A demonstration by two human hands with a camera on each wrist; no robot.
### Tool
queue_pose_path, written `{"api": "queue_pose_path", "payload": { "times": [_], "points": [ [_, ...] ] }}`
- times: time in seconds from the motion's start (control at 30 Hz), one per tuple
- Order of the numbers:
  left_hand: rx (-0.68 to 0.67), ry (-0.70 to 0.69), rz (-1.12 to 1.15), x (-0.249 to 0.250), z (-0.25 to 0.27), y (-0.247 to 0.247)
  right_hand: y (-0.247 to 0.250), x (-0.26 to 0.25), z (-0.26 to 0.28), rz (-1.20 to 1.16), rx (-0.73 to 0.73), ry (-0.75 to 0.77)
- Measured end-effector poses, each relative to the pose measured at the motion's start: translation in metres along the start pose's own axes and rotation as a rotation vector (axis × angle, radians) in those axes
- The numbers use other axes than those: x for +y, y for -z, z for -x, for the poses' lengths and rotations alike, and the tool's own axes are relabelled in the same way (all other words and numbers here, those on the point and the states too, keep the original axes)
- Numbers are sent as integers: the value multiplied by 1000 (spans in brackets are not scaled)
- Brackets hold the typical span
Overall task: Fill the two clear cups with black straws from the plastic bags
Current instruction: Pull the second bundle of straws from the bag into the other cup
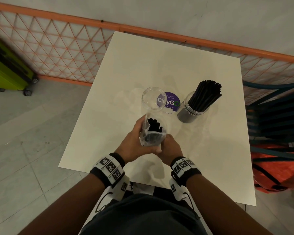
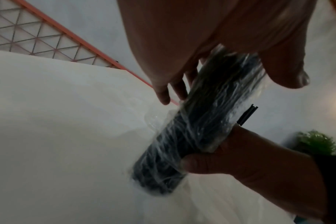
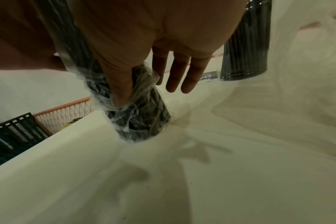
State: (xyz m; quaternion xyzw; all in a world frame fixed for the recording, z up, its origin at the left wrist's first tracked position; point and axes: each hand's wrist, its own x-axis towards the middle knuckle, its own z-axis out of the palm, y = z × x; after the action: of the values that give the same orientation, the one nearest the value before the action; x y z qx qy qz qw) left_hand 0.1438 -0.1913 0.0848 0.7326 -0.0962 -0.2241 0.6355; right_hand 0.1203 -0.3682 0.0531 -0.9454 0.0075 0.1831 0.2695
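The left hand (image 1: 134, 141) is wrapping its thumb and fingers (image 2: 290, 71) around a crinkly clear plastic bag (image 1: 150, 133) of black straws (image 1: 154, 125). The right hand (image 1: 170, 148) is pinching the bag's lower end, its other fingers (image 3: 182, 72) straight. The bag's bottom is resting on the smooth cream tabletop (image 1: 159, 65), just before an empty clear cup (image 1: 154, 98). A second cup (image 1: 193, 108) beside it is holding straws.

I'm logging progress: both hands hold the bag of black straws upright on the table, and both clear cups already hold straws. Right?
Not quite. In the head view, only the right cup holds straws; the left cup is empty. Both hands, left and right, do hold the bag upright on the table.
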Motion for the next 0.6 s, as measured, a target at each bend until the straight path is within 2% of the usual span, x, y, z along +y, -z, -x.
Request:
{"api": "queue_pose_path", "payload": {
  "times": [0.17,0.4,0.5,0.6],
  "points": [
    [93,79,-74,-13,-6,-10,-5,-7,-2,-70,-11,-21],
    [90,175,-159,-31,-13,-14,-8,-3,-10,-65,-88,-57],
    [91,164,-211,-31,-14,-16,-11,5,-13,-19,-160,-105],
    [76,173,-230,-32,-14,-16,-11,11,-11,16,-129,-81]
  ]
}}
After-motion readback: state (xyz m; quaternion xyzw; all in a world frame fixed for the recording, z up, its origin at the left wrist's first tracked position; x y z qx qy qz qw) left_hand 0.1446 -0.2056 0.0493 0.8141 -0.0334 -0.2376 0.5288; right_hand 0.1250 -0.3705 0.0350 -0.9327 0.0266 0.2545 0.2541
